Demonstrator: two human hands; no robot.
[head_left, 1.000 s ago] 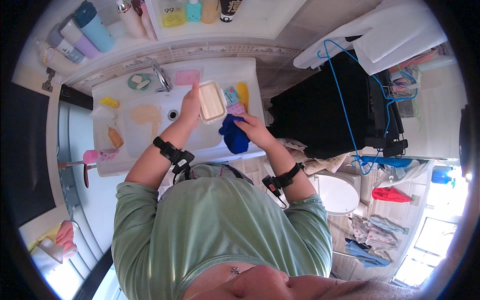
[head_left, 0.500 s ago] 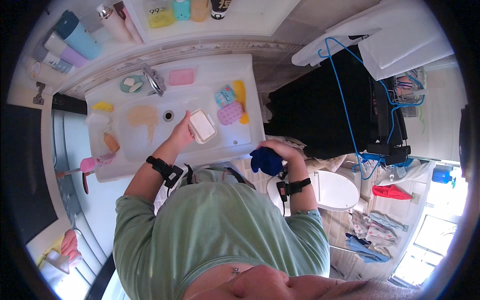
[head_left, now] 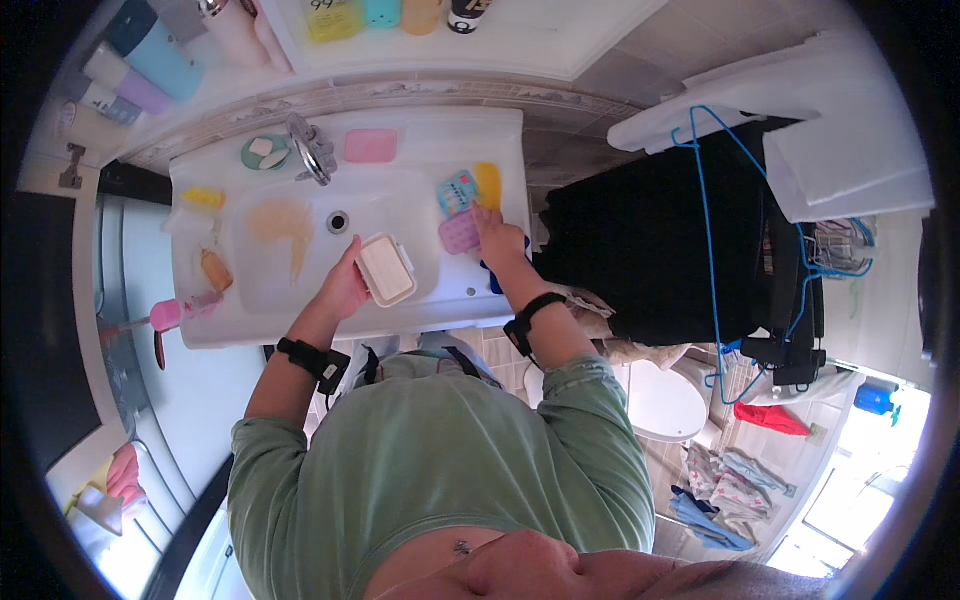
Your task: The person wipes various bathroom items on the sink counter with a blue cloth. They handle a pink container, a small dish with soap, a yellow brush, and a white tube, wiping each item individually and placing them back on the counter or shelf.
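Observation:
A cream rectangular lidded box [head_left: 387, 270], looking like a soap box, is gripped at its left side by my left hand [head_left: 345, 285] over the front of the sink basin. My right hand [head_left: 498, 238] reaches over the sink's right ledge with fingers stretched out. Its fingertips touch down between a lilac dotted pad [head_left: 460, 233] and a yellow item [head_left: 488, 183]; whether they press on either is unclear. A light-blue packet [head_left: 458, 192] lies just beyond the pad. Dark blue cloth [head_left: 490, 277] shows partly beneath my right wrist, mostly hidden.
The white sink [head_left: 390, 140] has a chrome faucet [head_left: 312, 150], a pink tray [head_left: 371, 146] and a green soap dish [head_left: 264, 152]. A tan smear marks the basin. Black fabric [head_left: 650, 240] and a blue hanger [head_left: 705, 230] hang at the right. The toilet [head_left: 665, 400] stands below them.
My right hand has moved up and left from beside the sink to its right ledge. It has let go of the dark blue cloth. My left hand has shifted slightly left with the box.

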